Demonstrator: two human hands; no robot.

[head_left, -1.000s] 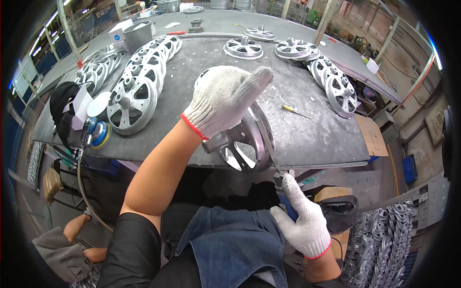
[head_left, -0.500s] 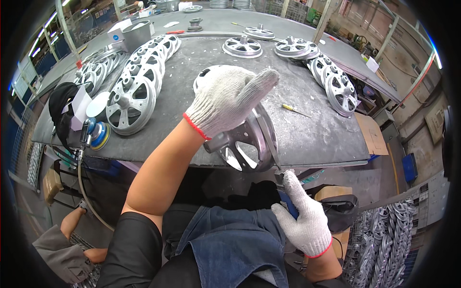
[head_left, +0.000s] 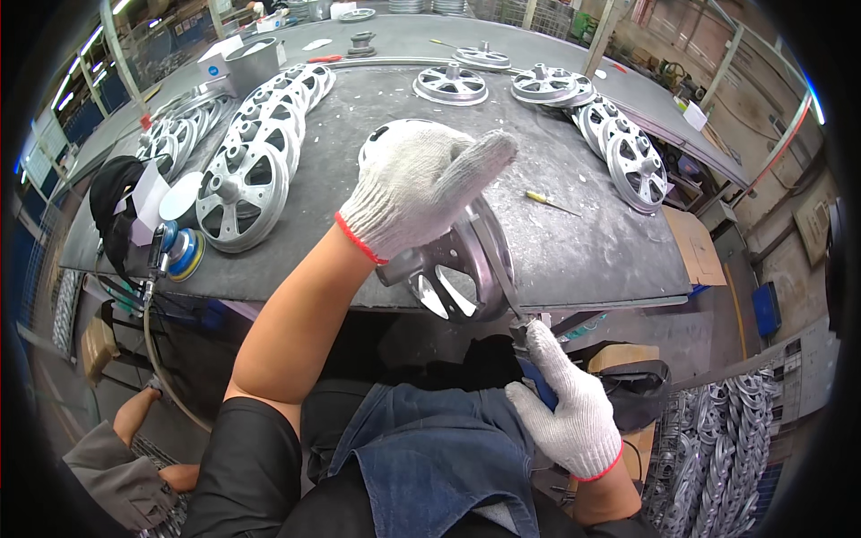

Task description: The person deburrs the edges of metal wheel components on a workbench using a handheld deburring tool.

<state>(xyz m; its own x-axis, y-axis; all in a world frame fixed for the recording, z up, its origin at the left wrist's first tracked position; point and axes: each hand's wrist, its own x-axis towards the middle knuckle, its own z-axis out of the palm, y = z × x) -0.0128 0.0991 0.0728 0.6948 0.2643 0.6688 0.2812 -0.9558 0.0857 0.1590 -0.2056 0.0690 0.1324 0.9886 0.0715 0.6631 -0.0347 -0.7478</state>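
Observation:
A spoked metal wheel (head_left: 489,282) stands tilted at the table's near edge, its hub pointing left. My left hand (head_left: 408,184), in a white knit glove with a red cuff, is closed on the wheel's upper part, thumb stretched out to the right. The glove hides much of the upper wheel, and the fingertips are out of sight. My right hand (head_left: 574,408), gloved alike, is wrapped around the blue handle of a flat file (head_left: 496,266). The long narrow blade runs up and left from that hand and lies along the wheel's rim.
Rows of wheels stand leaning at the left (head_left: 240,202) and right (head_left: 635,170) of the table (head_left: 359,278). A yellow-handled screwdriver (head_left: 549,202) lies right of my left hand. An air sander (head_left: 182,251) with a hose sits front left. Stacked wheels (head_left: 713,448) fill the lower right; another person's leg (head_left: 134,417) shows lower left.
My left hand and the wheel have shifted slightly left. The file blade has moved a little to the left along the rim, with my right hand nearly in place. Both grips are the same.

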